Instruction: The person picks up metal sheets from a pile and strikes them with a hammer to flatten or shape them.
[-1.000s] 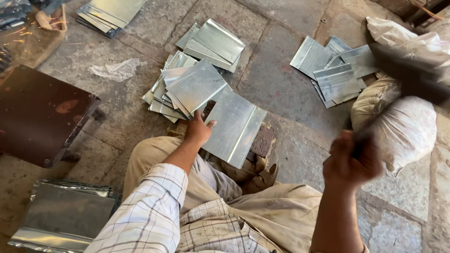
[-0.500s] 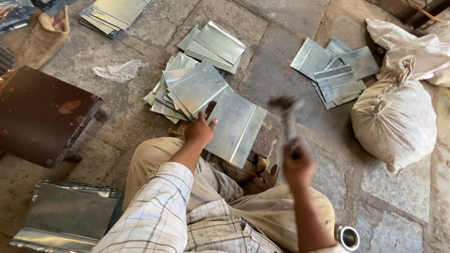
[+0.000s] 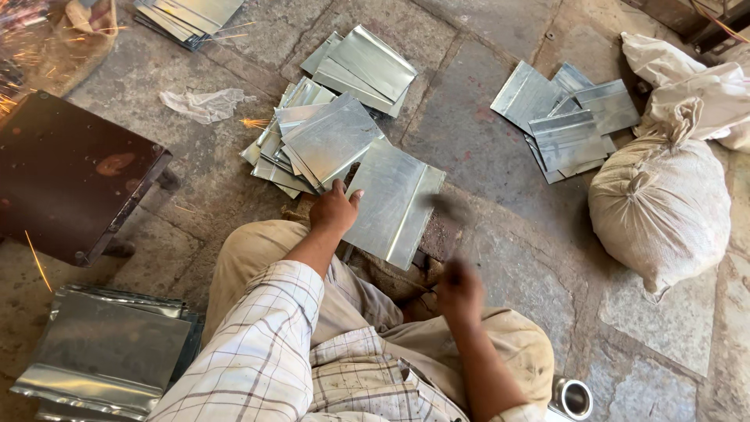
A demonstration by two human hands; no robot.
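Observation:
I sit on a stone floor with a bent metal sheet [image 3: 394,202] lying in front of my knees. My left hand [image 3: 334,208] presses flat on the sheet's near left edge, fingers apart. My right hand [image 3: 459,291] is closed round the handle of a hammer [image 3: 448,208], whose blurred head is down at the sheet's right edge, over a dark block [image 3: 442,234] under that edge. A pile of similar sheets [image 3: 316,141] lies just beyond my left hand.
More sheet stacks lie at the back [image 3: 367,66], back right [image 3: 566,117], top left [image 3: 187,16] and near left [image 3: 105,359]. A dark metal table [image 3: 66,172] stands left, with sparks flying around it. Full sacks [image 3: 660,203] sit right. A small metal cup [image 3: 572,397] stands by my right knee.
My right hand swung the hammer down from a raised position at the right to the sheet's right edge. My left hand stayed on the sheet.

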